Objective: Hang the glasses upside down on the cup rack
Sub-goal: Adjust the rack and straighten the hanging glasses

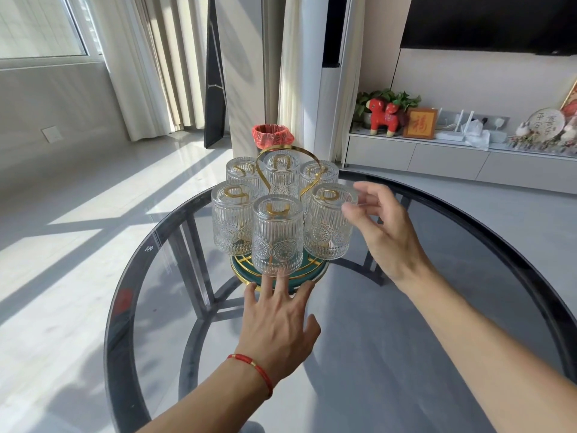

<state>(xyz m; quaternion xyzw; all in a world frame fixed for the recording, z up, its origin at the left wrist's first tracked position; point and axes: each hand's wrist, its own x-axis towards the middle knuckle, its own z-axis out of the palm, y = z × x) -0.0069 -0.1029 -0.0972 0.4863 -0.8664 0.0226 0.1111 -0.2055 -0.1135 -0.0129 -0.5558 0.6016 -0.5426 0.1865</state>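
Note:
A cup rack with a green round base (307, 274) and a gold looped handle (282, 149) stands on the glass table. Several ribbed clear glasses hang upside down on its gold prongs, among them a front glass (277, 234) and a right glass (328, 226). My left hand (278, 326) lies flat on the table, its fingertips touching the base rim just under the front glass. My right hand (381, 228) hovers beside the right glass with its fingers spread, thumb and fingertips close to the glass's upturned bottom; it grips nothing.
The round dark glass table (452, 307) curves around the rack, its rim close on the left and right. Behind stand a red-lined bin (272, 136), curtains, a TV cabinet (452, 157) with ornaments, and a sunlit floor at left.

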